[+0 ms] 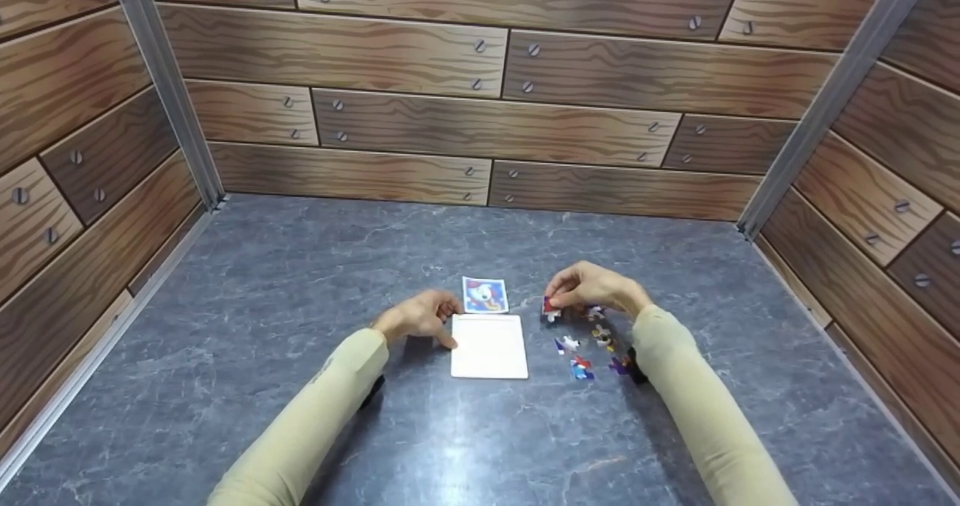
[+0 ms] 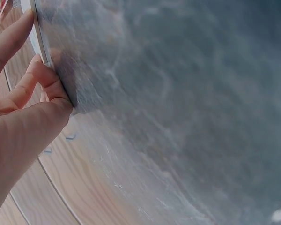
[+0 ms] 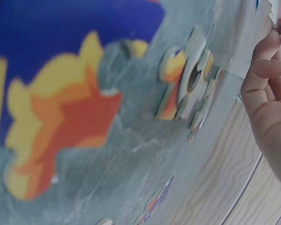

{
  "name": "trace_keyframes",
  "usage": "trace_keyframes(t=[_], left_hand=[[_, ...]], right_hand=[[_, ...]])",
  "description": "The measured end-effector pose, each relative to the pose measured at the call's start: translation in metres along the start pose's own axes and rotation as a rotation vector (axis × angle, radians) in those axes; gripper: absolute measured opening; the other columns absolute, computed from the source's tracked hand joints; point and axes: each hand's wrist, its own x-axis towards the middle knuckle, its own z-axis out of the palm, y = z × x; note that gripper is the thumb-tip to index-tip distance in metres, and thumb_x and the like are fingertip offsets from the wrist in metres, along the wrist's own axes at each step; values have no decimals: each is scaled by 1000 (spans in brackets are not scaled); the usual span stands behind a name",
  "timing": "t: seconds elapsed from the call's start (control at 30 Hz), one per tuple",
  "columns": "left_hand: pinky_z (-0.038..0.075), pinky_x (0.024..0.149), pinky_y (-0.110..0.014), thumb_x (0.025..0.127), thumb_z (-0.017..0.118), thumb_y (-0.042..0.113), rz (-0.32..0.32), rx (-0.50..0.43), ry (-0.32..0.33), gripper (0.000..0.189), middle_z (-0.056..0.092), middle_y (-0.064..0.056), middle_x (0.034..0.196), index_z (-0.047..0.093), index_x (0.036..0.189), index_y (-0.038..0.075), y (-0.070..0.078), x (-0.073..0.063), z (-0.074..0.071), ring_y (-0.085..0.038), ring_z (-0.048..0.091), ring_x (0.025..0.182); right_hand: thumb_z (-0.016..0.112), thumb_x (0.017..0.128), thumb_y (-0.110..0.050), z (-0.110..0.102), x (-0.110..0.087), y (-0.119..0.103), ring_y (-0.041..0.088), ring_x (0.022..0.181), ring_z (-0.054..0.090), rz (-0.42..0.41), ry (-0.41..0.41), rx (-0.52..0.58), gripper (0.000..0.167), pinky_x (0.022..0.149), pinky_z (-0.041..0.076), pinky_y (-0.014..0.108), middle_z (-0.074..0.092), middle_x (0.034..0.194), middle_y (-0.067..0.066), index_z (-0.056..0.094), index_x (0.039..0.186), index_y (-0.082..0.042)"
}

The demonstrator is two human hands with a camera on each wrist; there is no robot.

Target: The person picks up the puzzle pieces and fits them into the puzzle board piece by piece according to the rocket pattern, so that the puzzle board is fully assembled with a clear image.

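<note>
My left hand [image 1: 420,315] holds the left side of a flat white puzzle board [image 1: 489,348], its thumb at the board's edge and its fingers by the far corner. In the left wrist view, fingertips [image 2: 30,18] touch the board's thin edge. My right hand [image 1: 592,285] pinches a red, white and purple jigsaw piece [image 1: 551,309] between thumb and fingers, right of the board. Beneath and near that hand lie several loose jigsaw pieces [image 1: 581,367], apart from one another. In the right wrist view the held piece is mostly cut off.
A square picture card [image 1: 484,295] with a white cartoon figure on blue lies just beyond the board. Near the right wrist is another purple piece [image 1: 619,365]. Wood-patterned walls [image 1: 480,116] enclose the grey marbled table [image 1: 300,266].
</note>
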Motion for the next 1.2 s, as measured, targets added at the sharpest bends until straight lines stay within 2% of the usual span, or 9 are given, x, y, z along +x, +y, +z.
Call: trace_keyframes(t=[0.23,0.53,0.93,1.2], left_hand=[[37,73,-27,71,82,-5,-3,-16,-4,46,48,-2,90,62,111,3,-1,1,1,-15,42,83],[37,72,-27,71,82,-4,-4,-30,-12,44,47,-2,89,63,110,4,1,0,-2,-15,42,82],[36,73,-26,70,82,-6,1,-30,-3,46,46,-1,88,62,111,2,-3,-1,2,-14,42,82],[35,73,-27,72,82,-4,-9,-26,-16,44,45,-1,88,62,110,4,-1,1,0,-14,41,81]], right_hand=[[74,87,-22,7,0,-5,8,67,56,-43,11,0,22,61,47,26,71,86,-3,70,104,-8],[73,87,-15,22,1,-13,8,64,56,-100,26,49,17,57,45,23,69,81,-4,67,101,-8],[73,87,-10,47,0,-28,9,57,54,-158,16,135,23,55,45,24,69,74,0,67,105,2],[75,85,-7,57,2,-34,9,65,62,-157,12,140,23,57,49,24,72,82,1,67,105,2]])
